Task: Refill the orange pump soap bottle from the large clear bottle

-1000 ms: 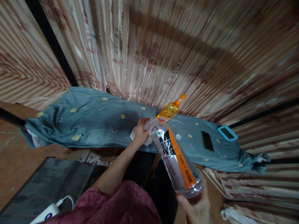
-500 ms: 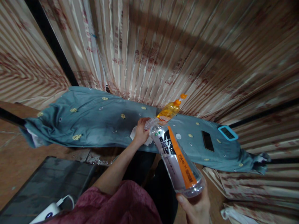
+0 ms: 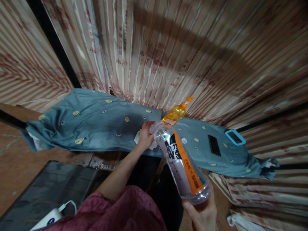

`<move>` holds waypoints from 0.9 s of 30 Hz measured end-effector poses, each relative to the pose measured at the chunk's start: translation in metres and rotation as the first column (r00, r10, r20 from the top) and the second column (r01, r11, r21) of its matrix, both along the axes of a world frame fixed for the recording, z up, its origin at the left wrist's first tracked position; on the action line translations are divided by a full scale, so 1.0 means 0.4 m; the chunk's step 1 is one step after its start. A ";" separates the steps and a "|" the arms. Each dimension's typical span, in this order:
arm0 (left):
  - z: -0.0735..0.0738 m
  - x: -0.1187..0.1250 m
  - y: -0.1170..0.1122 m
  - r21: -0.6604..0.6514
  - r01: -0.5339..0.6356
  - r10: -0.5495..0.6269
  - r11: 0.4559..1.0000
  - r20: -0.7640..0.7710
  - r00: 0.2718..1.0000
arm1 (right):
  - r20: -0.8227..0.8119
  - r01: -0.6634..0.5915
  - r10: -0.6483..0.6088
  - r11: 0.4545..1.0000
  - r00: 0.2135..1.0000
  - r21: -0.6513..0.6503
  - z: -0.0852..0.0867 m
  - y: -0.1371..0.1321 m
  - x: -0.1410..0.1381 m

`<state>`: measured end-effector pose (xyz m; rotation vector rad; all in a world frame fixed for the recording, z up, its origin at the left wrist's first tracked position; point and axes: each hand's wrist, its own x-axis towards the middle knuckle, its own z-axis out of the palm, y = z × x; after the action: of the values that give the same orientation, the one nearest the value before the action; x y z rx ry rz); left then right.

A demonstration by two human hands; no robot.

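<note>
A large clear plastic drink bottle (image 3: 179,166) with a silver and orange label lies slanted in front of me, its neck pointing up and left. My left hand (image 3: 146,136) is closed at the neck end. White tissue (image 3: 137,137) shows beneath that hand; whether the fingers grip it too is hidden. At the bottle's base, my right hand (image 3: 202,213) holds on from below, thumb on the near side. Just beyond the neck stands a pump bottle (image 3: 175,115) of yellow-orange liquid with an orange top. A small white disc (image 3: 184,140) lies right of the clear bottle.
A blue-green patterned cloth (image 3: 96,125) covers the long narrow table. On its right part lie a dark phone (image 3: 214,145) and a blue-framed digital display (image 3: 235,137). Striped curtain (image 3: 154,57) hangs close behind. A white device with a cable (image 3: 49,219) rests on a dark surface (image 3: 48,189) at lower left.
Hardly anything differs: both hands keep the same hold on the clear bottle, and the view has shifted very slightly.
</note>
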<state>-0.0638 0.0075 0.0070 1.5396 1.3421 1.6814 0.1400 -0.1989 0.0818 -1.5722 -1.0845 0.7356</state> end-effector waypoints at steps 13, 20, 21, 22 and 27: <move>0.000 0.001 0.002 -0.009 -0.005 0.005 1.000 -0.009 1.000 | -0.018 -0.020 0.020 1.000 1.000 0.002 -0.013 0.002 0.014; -0.002 0.001 0.003 0.007 -0.004 0.004 1.000 -0.007 1.000 | -0.038 -0.004 0.004 1.000 0.999 -0.015 0.000 0.000 -0.003; -0.001 0.001 0.003 0.009 -0.007 0.007 1.000 -0.004 1.000 | -0.035 0.001 -0.001 1.000 0.999 -0.010 0.000 0.000 -0.001; -0.001 0.002 0.002 0.010 -0.008 0.008 1.000 -0.003 1.000 | -0.027 -0.002 0.001 1.000 1.000 -0.009 -0.003 0.001 0.005; 0.005 0.001 -0.001 0.000 -0.005 0.005 1.000 -0.015 1.000 | 0.000 -0.051 0.051 0.998 0.999 -0.040 -0.025 0.007 0.054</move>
<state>-0.0634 0.0069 0.0090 1.5528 1.3548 1.6766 0.1616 -0.1960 0.0720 -1.5840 -1.1205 0.7950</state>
